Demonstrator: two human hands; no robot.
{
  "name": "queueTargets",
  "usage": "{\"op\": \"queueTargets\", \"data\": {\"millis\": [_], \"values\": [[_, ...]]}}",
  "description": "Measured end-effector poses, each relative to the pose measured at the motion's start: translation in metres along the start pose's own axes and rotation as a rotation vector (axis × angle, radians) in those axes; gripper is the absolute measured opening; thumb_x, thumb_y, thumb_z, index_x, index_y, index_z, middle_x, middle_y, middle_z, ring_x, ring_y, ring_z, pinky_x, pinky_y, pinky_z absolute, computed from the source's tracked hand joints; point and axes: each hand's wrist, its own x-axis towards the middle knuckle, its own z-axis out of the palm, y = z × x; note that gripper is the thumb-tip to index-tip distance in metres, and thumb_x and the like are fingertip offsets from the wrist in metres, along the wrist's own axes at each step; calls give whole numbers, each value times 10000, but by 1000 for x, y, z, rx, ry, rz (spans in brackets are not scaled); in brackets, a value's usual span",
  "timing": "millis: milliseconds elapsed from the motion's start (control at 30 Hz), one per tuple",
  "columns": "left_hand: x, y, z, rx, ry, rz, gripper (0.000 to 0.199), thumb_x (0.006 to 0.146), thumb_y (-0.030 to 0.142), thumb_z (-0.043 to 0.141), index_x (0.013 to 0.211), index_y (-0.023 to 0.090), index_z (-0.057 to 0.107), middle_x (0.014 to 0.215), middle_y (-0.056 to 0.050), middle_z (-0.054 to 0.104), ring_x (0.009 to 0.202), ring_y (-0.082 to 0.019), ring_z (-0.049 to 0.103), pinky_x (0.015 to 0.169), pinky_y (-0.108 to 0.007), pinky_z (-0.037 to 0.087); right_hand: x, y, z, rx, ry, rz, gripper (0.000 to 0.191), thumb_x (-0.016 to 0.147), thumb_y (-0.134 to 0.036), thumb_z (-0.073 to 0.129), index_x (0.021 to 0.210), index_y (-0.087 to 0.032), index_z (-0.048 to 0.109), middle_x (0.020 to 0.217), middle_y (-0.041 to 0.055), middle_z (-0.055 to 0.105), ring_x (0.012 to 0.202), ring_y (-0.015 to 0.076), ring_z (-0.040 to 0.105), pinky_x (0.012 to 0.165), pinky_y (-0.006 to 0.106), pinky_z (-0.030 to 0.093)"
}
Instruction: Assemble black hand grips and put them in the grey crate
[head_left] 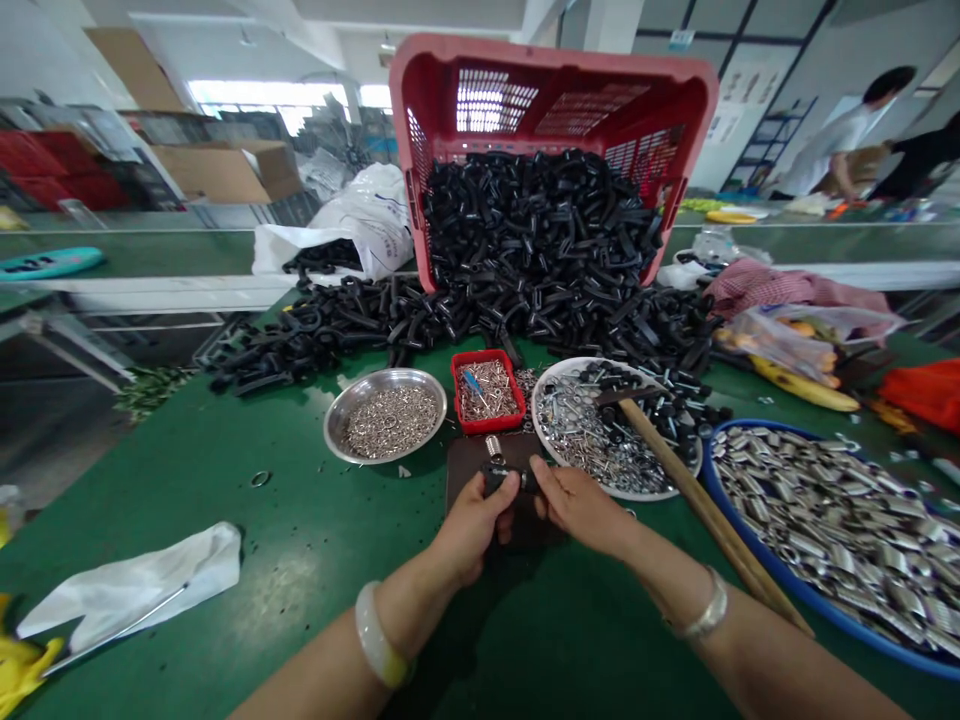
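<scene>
Head view: left hand and right hand pinch a small black fitting between them, fingertips firmly placed, above a brown mat near the surface centre; a steel ferrule stands just beyond.

The left hand and right hand are bare, and both forearms show bare down to the lower edge of the view. Around the left wrist sits a thick, smooth, rounded bangle of milky pale green stone, jade-like. Around the right wrist sits a slimmer, shiny silver bangle with a broad band.
</scene>
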Motion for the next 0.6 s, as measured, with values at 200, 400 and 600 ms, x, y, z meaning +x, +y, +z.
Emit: {"op": "queueTargets", "data": {"millis": [200,400,600], "values": [[1,5,-1,-232,64,-170,338,657,384,671,742,173,421,549,89,405,353,8,296,342,-113,172,6,0,9,-366,178,-148,423,886,-437,271,892,-145,576,828,118,633,771,191,587,653,272,396],[0,8,-3,-219,23,-169,334,672,411,652,752,155,454,569,67,454,354,11,298,338,-113,181,10,-1,-1,-330,114,-43,562,898,-468,160,742,-174,613,732,74,646,702,173,591,591,253,378],[2,13,-4,-193,12,-181,310,683,378,651,755,156,447,595,51,486,351,10,311,329,-108,193,5,-2,2,-261,42,-34,591,913,-421,101,710,-175,598,665,56,626,639,151,578,582,246,375]]}}
